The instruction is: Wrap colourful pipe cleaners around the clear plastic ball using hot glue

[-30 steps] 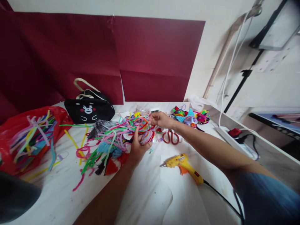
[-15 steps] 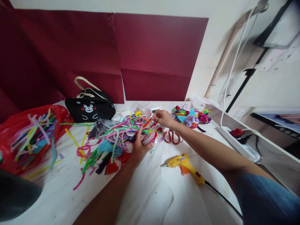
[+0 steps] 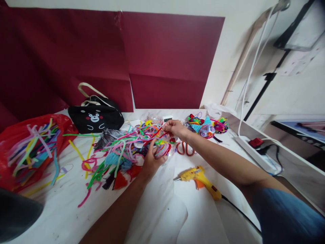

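My left hand (image 3: pixel 152 161) is closed around a small round craft piece (image 3: pixel 163 150) wound with pink, red and white stripes. My right hand (image 3: pixel 174 128) pinches a red pipe cleaner (image 3: pixel 155 134), which stretches down toward the left hand's fingers. Just beyond and left of both hands spreads a tangled heap of pipe cleaners (image 3: pixel 124 144) in pink, green, purple and other colours. Red-handled scissors (image 3: pixel 186 148) lie beneath the right wrist; their blades are hidden. The far side of the striped piece is covered by the left fingers.
A yellow glue gun (image 3: pixel 200 178) lies in front of the right forearm, its cord trailing right. Finished colourful pieces (image 3: pixel 207 128) sit at the back right. At left are a red plastic bag (image 3: pixel 67 127) of pipe cleaners and a black bag (image 3: pixel 101 118). A power strip (image 3: pixel 259 157) stands far right.
The right hand has shifted slightly left with the red pipe cleaner, still pinching it. The left hand keeps its hold on the striped piece. The whole view has moved a little.
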Demonstrator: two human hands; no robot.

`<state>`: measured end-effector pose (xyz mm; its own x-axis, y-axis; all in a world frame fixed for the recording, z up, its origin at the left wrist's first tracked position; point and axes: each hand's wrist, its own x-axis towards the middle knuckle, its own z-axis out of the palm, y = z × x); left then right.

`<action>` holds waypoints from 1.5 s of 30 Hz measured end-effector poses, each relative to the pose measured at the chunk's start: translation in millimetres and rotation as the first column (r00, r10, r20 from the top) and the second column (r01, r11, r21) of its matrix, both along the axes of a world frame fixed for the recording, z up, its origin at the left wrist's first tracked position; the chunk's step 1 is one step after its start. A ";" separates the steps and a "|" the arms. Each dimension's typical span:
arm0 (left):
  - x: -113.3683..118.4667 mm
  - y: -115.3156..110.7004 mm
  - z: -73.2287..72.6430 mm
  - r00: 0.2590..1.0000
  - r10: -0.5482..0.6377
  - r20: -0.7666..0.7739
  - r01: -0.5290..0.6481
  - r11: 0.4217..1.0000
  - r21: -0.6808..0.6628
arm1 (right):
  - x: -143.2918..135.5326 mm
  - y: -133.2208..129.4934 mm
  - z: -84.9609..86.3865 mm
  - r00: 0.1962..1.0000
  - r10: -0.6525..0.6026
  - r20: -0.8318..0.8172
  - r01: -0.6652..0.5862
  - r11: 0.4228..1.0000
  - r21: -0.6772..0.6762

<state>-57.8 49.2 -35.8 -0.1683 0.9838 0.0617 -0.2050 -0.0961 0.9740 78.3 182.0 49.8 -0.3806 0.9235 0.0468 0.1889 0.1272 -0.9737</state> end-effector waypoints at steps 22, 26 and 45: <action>1.3 -10.9 7.5 0.975 -0.218 0.047 0.219 0.975 -0.028 | -5.8 11.5 -4.3 0.916 0.074 0.394 -0.219 0.915 0.337; 1.1 -12.1 8.9 0.969 -0.245 0.022 0.246 0.968 -0.043 | -25.3 17.6 15.0 0.867 -0.020 0.498 -0.276 0.813 0.513; 0.3 -5.9 -4.0 0.953 -0.296 -0.061 0.290 0.953 -0.088 | -72.1 26.4 25.8 0.623 -0.113 0.774 -0.476 0.730 0.490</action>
<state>-57.5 43.3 -39.9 0.1306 0.9913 -0.0148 -0.1411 0.0334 0.9894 6.2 208.4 75.6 -0.7060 0.6859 0.1765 0.6613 0.7276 -0.1823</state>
